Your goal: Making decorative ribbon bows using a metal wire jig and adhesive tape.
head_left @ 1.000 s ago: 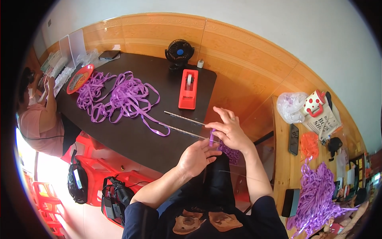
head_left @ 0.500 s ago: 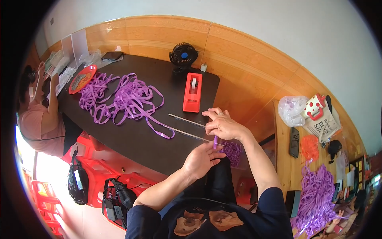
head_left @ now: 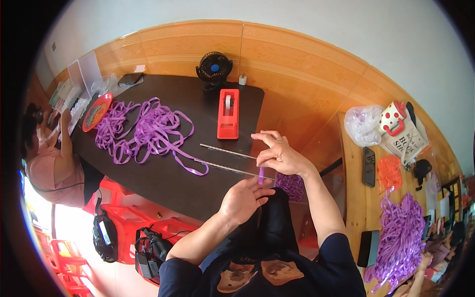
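A short strip of purple ribbon (head_left: 261, 174) stands upright between my hands. The thumb and a finger of my right hand (head_left: 283, 157) pinch its upper end, while the other fingers stretch out. My left hand (head_left: 242, 202) lies below, palm up, fingers apart and close under the strip's lower end. Two thin pale rods, a far rod (head_left: 225, 150) and a near rod (head_left: 230, 169), run side by side along the dark table toward my hands. From the loose purple ribbon heap (head_left: 153, 126), one length leads to the near rod.
A red tape dispenser (head_left: 228, 115) and a black fan (head_left: 214, 69) stand at the table's far side. Cut purple pieces (head_left: 290, 187) lie below the table's right end. More ribbon (head_left: 400, 237) covers the wooden table at right. A person (head_left: 54, 168) works at far left.
The view has shifted, so the table and its things sit slightly farther left. My right hand still pinches the strip; my left hand stays under it.
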`<action>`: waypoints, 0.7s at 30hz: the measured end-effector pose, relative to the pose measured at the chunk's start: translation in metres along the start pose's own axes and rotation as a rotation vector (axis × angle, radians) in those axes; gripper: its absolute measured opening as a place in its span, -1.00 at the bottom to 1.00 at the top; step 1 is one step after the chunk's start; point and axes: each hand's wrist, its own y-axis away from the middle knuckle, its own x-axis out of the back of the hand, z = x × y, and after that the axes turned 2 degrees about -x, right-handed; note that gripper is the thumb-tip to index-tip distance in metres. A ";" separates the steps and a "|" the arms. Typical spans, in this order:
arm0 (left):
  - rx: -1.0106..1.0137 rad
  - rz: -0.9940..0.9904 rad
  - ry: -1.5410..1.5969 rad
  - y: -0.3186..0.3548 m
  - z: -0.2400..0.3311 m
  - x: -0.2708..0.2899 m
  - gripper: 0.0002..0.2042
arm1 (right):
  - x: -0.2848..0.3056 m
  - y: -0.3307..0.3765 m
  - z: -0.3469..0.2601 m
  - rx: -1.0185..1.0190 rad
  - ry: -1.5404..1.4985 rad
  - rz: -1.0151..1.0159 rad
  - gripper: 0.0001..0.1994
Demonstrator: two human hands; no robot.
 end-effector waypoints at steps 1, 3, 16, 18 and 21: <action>0.005 0.004 -0.006 0.000 0.000 0.000 -0.60 | -0.002 0.003 0.005 0.003 -0.039 0.036 -0.97; 0.002 -0.009 -0.005 -0.001 0.000 0.000 -0.57 | -0.008 0.006 0.019 0.044 -0.106 0.083 -0.94; 0.016 -0.015 0.010 -0.001 -0.001 0.001 -0.54 | -0.052 0.033 0.055 0.093 -0.663 0.334 -0.82; 0.005 -0.050 0.012 -0.001 -0.002 0.003 -0.48 | -0.062 0.035 0.065 0.088 -0.727 0.355 -0.81; 0.016 -0.015 -0.001 -0.002 -0.001 0.000 -0.48 | -0.078 0.041 0.067 0.097 -0.895 0.418 -0.77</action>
